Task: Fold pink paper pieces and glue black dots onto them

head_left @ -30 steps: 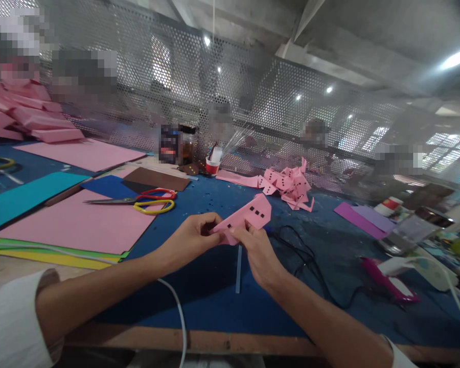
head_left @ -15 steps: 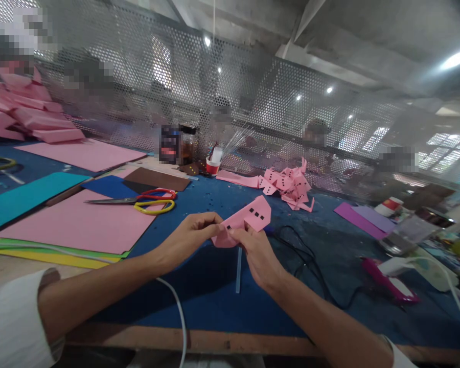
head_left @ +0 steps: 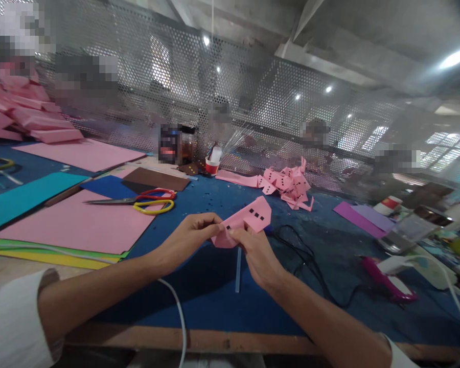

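Between my two hands is a folded pink paper piece (head_left: 261, 207) with small black squares on it, raised above the blue table top. My left hand (head_left: 187, 236) pinches its left end between thumb and fingers. The thumb of my right hand (head_left: 260, 258) presses on its lower middle, with the fingers behind the paper. Below the paper lies a clear glue stick (head_left: 238, 271). Scissors (head_left: 149, 201) with red and yellow handles rest on pink sheets (head_left: 76, 225) to the left. A heap of similar pink pieces (head_left: 287, 184) lies farther back.
A magenta glue gun (head_left: 391, 281) and a dark cable (head_left: 310, 260) lie to the right. Purple sheets (head_left: 362, 219) and a clear container (head_left: 414, 230) are beyond. A red-and-white cup (head_left: 212, 166) stands at the back before a perforated metal screen (head_left: 253, 102). A white cable (head_left: 178, 301) crosses the front edge.
The view has shifted very slightly. Both hands keep the same hold on the pink paper piece, and nothing on the table has visibly moved.
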`<state>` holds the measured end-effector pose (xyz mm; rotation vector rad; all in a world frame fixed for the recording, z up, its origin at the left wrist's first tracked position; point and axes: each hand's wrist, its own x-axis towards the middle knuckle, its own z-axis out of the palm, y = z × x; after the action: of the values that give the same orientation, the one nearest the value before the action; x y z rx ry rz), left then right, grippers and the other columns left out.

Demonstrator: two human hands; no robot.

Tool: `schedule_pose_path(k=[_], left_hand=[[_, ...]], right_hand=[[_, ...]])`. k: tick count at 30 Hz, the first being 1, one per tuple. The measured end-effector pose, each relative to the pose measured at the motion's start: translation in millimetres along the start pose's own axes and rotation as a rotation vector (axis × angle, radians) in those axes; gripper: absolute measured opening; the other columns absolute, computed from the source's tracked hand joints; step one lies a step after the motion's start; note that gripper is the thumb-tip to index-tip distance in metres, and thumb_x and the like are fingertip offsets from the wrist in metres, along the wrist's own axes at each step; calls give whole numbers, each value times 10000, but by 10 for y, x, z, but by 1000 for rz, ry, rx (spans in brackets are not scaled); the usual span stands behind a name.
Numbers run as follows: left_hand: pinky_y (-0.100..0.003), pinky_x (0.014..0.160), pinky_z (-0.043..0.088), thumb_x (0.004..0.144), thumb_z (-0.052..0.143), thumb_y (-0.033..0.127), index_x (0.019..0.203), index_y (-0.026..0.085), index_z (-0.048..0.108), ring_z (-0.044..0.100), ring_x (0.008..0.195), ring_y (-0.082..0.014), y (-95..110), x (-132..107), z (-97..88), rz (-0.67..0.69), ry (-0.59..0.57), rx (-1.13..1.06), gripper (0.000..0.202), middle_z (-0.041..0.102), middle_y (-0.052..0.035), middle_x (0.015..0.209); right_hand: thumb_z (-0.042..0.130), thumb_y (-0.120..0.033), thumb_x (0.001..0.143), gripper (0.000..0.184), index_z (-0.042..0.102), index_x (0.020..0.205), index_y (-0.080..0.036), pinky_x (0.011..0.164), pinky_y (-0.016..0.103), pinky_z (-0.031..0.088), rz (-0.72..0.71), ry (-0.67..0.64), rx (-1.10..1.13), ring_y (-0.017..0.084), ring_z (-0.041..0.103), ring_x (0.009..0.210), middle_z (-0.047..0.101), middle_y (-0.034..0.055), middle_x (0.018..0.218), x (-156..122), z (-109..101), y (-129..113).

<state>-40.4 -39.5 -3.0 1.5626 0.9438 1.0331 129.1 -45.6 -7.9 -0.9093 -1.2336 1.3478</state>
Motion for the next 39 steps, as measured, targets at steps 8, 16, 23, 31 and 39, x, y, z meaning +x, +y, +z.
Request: schedule_pose_path(k=[8, 16, 23, 31, 39], left_hand=[[-254, 714, 441, 865, 603, 378, 816, 165, 701, 554, 741, -165, -36, 15, 2, -9, 3, -15, 239, 640, -14, 754], [-242, 711, 435, 858, 616, 378, 805, 166, 704, 553, 729, -156, -8, 9, 13, -25, 3, -46, 236, 642, -12, 746], [-239, 700, 437, 850, 622, 370, 788, 173, 698, 549, 722, -155, -27, 17, 9, -35, 8, -55, 220, 635, -9, 738], [-238, 705, 422, 856, 628, 338, 787, 169, 698, 538, 725, -142, -17, 4, 6, -36, 1, -82, 195, 625, -3, 734], [-235, 713, 439, 863, 645, 345, 753, 171, 667, 553, 721, -132, -31, 19, -13, -35, 49, -149, 206, 614, 9, 726]], right_hand=[[661, -235, 726, 161, 574, 858, -205, 760, 309, 435, -6, 7, 21, 172, 520, 793, 585, -17, 802, -15, 16, -13], [651, -222, 717, 136, 575, 827, -199, 739, 301, 427, -6, 15, 18, 163, 499, 763, 569, -21, 775, -31, 42, -47], [655, -238, 716, 141, 582, 831, -201, 749, 310, 433, 0, 8, 11, 173, 518, 785, 593, -12, 797, -32, 35, -46], [660, -219, 723, 151, 588, 854, -196, 759, 308, 439, -10, 12, 28, 171, 524, 794, 592, -11, 806, -33, 35, -30], [710, -301, 782, 240, 677, 989, -183, 860, 318, 461, 23, -95, 15, 208, 595, 930, 670, 37, 940, 4, -24, -14]])
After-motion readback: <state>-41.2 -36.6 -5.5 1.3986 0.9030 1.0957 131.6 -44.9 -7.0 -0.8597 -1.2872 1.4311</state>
